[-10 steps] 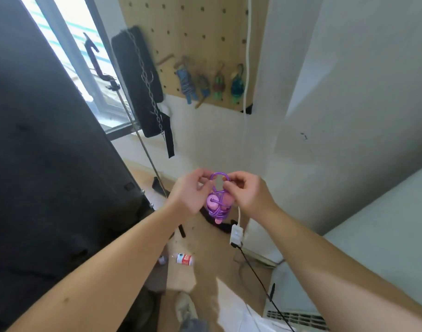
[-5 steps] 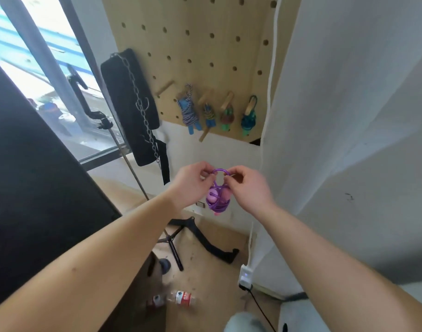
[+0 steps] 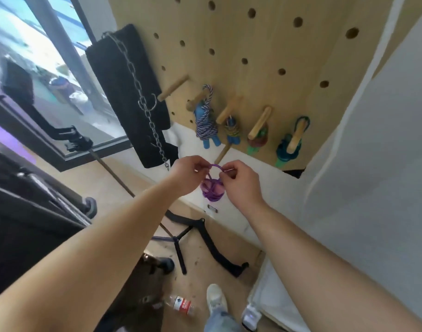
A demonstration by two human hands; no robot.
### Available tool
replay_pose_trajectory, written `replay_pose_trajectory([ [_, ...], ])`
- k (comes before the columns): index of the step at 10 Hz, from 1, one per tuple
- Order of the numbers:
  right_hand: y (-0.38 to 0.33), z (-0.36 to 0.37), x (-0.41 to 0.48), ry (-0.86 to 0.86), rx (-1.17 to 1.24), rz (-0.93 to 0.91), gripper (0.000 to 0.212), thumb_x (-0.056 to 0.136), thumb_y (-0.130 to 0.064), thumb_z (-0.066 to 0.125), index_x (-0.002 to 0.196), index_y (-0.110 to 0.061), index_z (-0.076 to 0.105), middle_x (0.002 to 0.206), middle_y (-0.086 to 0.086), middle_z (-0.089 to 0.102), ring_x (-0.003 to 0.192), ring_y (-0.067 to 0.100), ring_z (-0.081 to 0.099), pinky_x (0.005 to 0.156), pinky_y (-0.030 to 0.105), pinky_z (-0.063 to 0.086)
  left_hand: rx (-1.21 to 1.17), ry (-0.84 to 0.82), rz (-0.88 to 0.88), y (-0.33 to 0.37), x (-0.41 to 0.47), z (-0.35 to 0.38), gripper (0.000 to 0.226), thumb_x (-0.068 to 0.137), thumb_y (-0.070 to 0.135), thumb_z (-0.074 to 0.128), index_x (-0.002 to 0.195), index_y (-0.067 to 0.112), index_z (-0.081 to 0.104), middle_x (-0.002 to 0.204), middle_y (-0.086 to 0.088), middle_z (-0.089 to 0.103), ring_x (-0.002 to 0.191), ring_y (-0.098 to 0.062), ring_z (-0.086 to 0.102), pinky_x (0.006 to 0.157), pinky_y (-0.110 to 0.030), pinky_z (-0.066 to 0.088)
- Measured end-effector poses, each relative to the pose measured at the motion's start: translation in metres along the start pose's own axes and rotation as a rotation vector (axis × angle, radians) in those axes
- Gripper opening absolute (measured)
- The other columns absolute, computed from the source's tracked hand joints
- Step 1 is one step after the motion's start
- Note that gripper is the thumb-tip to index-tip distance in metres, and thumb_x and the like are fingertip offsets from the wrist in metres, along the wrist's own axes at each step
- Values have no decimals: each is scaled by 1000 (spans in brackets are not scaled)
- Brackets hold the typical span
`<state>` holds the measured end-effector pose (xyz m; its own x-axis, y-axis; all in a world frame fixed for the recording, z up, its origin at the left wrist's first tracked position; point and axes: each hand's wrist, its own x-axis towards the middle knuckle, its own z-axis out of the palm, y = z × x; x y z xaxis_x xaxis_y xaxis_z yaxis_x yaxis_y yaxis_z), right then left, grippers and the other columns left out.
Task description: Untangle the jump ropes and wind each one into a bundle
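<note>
The pegboard (image 3: 265, 44) looms much closer than a second ago — the purple jump rope bundle (image 3: 212, 191) has been carried up to it. The left hand (image 3: 187, 174) and right hand (image 3: 240, 182) each pinch its top loop, holding it open just under a bare peg (image 3: 220, 154) at 12 o'clock. Four hung bundles (image 3: 205, 123) sit at 1 o'clock — winding looks finished, with hanging next.

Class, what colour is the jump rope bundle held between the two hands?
The bundle is purple; the head view shows it best.
</note>
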<state>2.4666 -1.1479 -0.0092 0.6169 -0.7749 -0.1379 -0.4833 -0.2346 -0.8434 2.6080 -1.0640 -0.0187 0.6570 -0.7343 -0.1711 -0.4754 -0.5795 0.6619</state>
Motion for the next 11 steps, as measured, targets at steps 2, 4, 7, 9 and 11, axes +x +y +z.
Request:
replay_pose_trajectory([
  [2, 7, 8, 52, -28, -48, 62, 7, 95, -14, 64, 101, -17, 64, 96, -3, 68, 88, 15, 65, 64, 16, 43, 132, -23, -14, -7, 46, 6, 20, 96, 26, 54, 110, 28, 69, 103, 9, 69, 94, -15, 63, 82, -31, 52],
  [4, 16, 17, 80, 28, 10, 162, 3, 95, -16, 66, 97, -16, 65, 93, -3, 67, 89, 18, 65, 75, 24, 50, 25, -103, -51, -6, 81, 20, 23, 99, 23, 54, 116, 22, 68, 108, 3, 68, 92, -14, 62, 72, -16, 45],
  [7, 24, 29, 105, 139, 36, 134, 19, 103, -21, 53, 109, -12, 68, 94, -6, 62, 63, -5, 52, 48, 1, 35, -608, -132, -388, 3, 110, 46, 20, 85, 28, 65, 100, 30, 78, 104, -5, 74, 95, -23, 71, 81, -39, 60],
  [9, 24, 34, 110, 150, -41, 104, 21, 103, -21, 51, 118, -14, 64, 105, -3, 66, 82, 6, 54, 48, 2, 29, -703, -51, -413, -3, 106, 47, 14, 79, 18, 73, 88, 26, 78, 106, -2, 74, 101, -25, 69, 91, -44, 58],
  [11, 24, 42, 101, 60, -22, 98, 33, 94, -26, 68, 125, -21, 61, 112, -6, 64, 92, 9, 62, 71, 22, 49, -456, -80, -374, -7, 76, 29, 32, 86, 15, 66, 116, 26, 71, 118, 0, 70, 105, -20, 66, 94, -38, 56],
])
